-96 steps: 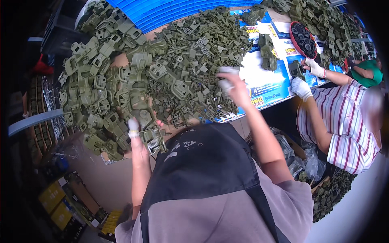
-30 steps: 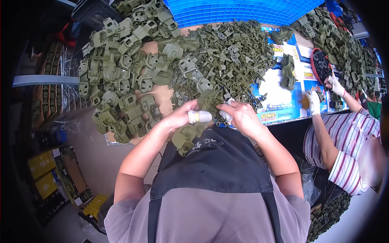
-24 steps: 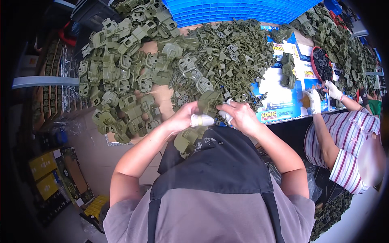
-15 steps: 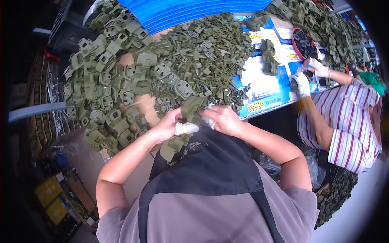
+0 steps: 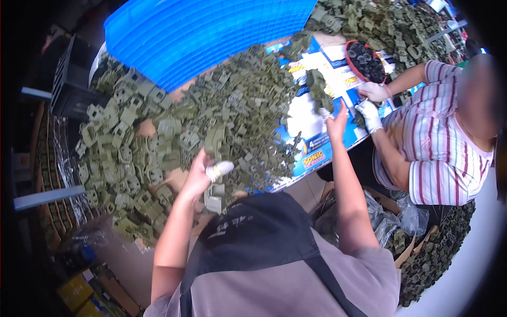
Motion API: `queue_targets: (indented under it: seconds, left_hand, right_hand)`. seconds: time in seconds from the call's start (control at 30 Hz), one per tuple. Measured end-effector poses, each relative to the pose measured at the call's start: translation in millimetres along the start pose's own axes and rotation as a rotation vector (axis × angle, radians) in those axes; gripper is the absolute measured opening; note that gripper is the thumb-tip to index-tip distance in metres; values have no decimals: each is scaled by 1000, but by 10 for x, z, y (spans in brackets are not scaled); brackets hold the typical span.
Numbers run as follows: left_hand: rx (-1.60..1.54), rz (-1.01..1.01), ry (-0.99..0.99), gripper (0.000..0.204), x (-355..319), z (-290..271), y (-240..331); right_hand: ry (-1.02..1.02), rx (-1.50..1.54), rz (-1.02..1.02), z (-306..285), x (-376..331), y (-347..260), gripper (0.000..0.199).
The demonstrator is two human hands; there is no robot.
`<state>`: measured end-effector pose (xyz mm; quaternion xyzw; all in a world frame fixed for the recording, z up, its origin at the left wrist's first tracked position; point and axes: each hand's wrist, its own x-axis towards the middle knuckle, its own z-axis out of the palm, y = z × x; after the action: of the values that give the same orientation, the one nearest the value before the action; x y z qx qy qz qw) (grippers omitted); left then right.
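My left hand (image 5: 198, 174) is closed on an olive-green plastic toy vehicle part (image 5: 215, 141), held above the near edge of the heap. Below that hand shows another green piece (image 5: 214, 198); whether it belongs to the same part I cannot tell. A white cover wraps the thumb. My right hand (image 5: 337, 124) is stretched out to the right over the printed sheet, thumb and fingers apart. Closest to its fingertips lies a long green toy vehicle body (image 5: 318, 91); contact between them is unclear.
Small green parts (image 5: 248, 105) form a wide heap, with larger shells (image 5: 127, 142) at left. Behind stands a blue ribbed crate (image 5: 211, 37). A person in a striped shirt (image 5: 428, 137) works at right with gloved hands (image 5: 372, 103), beside a red basket of black parts (image 5: 365, 61).
My right hand has left the part and reached out to the right, near the vehicle body. My left hand keeps its hold. The view has turned, shifting the scene.
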<state>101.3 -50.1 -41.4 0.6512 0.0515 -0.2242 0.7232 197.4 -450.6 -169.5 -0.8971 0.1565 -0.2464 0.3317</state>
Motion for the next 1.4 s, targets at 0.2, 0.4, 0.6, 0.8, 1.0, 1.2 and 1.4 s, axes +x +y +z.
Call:
queue_targets:
  seconds: [0.2,0.4,0.6,0.8,1.0,1.2,1.4]
  left_hand:
    - [267,165,-49,92,518,417,283]
    - [-132,268,67,48,1401,663,933]
    - [-481,327,-279,41,2135,1262,1388]
    - [-670,155,-178,29,2405,1371,1148]
    - [-842,190,-28,38,2524,1259,1048]
    - [-614,315,48,37,2386,1219,1111]
    - [-669,63,-391,51,1845,1389,1341]
  right_hand:
    - [-130,-65,139,253,328,413,80]
    - [-183,782,13,-550,-465,-381,73]
    - [-61,642,4,-972,-808,-539,69]
    - [-319,1903,635,-559,-95,-914,54]
    - [-100,2262,886,-275,434,-1342,57]
    - [-145,2332,756,-210,569,-1537,50]
    - [7,2146,431,-376,569,-1716,51]
